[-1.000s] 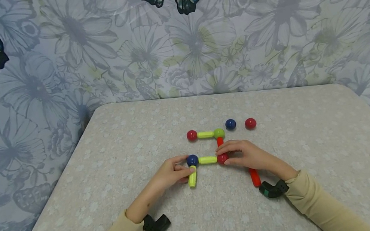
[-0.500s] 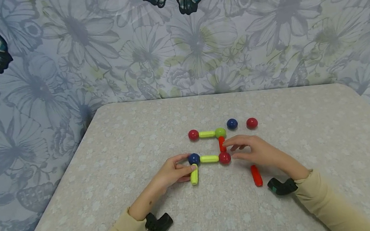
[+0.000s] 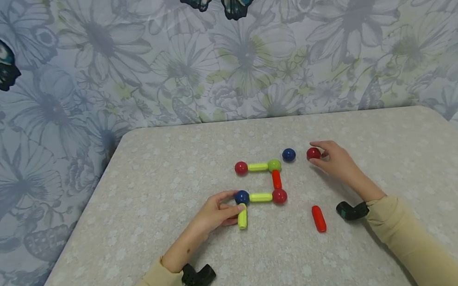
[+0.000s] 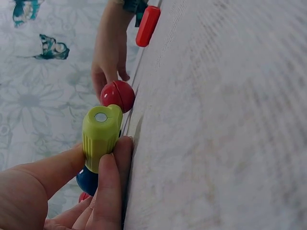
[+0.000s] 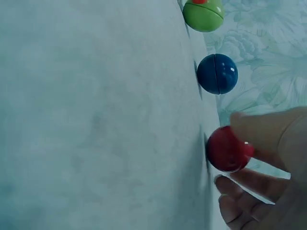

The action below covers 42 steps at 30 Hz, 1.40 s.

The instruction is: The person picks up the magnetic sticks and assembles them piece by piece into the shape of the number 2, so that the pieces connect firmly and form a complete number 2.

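Note:
My left hand (image 3: 215,215) pinches a yellow-green ribbed building rod (image 3: 242,218) where it meets a blue ball (image 3: 241,197). In the left wrist view a silver disc shows on the end of that rod (image 4: 100,139). From the blue ball, a second yellow-green rod (image 3: 261,197) runs to a red ball (image 3: 279,196). A red rod (image 3: 276,179) links it to a green ball (image 3: 274,165), then another yellow-green rod (image 3: 258,167) and a red ball (image 3: 241,168). At the right, my right hand (image 3: 337,162) holds a separate red ball (image 3: 313,153) between thumb and fingers.
A loose blue ball (image 3: 289,155) lies between the green ball and my right hand. Closer to me, a loose red rod (image 3: 319,219) lies on the patterned tablecloth (image 3: 164,168). The floral wall (image 3: 247,76) stands behind the table's far edge.
My right hand has let go of the corner red ball and moved away and right to the separate red ball, which it now grips. My left hand keeps its hold on the rod.

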Each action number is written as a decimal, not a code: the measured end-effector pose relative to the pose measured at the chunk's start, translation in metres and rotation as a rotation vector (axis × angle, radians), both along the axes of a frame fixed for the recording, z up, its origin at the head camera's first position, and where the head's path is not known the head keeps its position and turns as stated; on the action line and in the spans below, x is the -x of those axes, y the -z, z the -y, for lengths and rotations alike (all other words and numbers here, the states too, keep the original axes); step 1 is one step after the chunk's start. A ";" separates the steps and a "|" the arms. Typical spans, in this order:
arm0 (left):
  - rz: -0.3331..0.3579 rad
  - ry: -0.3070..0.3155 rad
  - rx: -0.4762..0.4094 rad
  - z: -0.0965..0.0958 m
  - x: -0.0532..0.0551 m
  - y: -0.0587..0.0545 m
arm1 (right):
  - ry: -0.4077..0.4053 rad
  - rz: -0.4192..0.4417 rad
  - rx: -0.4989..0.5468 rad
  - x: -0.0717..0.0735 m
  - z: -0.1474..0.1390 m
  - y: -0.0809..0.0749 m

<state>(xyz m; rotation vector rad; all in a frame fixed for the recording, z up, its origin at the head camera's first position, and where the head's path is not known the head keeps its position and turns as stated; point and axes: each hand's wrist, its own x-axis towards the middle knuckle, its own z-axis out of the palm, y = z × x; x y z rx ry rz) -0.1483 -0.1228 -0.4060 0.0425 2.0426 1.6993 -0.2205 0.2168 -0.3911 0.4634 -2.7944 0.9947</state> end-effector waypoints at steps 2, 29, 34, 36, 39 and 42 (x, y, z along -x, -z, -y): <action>0.003 0.000 -0.003 -0.001 0.000 0.001 | 0.007 0.038 -0.027 0.004 -0.002 0.003; 0.010 0.011 -0.109 -0.003 0.000 0.000 | -0.425 1.089 0.841 -0.115 0.117 0.005; 0.021 0.001 -0.112 -0.004 0.001 0.000 | -0.396 1.187 0.940 -0.121 0.125 0.011; 0.029 -0.002 -0.116 -0.003 0.000 0.000 | -0.386 1.200 0.974 -0.121 0.127 0.012; 0.041 -0.006 -0.127 -0.002 0.000 0.000 | -0.367 1.210 1.013 -0.121 0.129 0.013; 0.040 -0.006 -0.146 0.000 -0.002 0.001 | -0.351 1.220 1.036 -0.121 0.131 0.013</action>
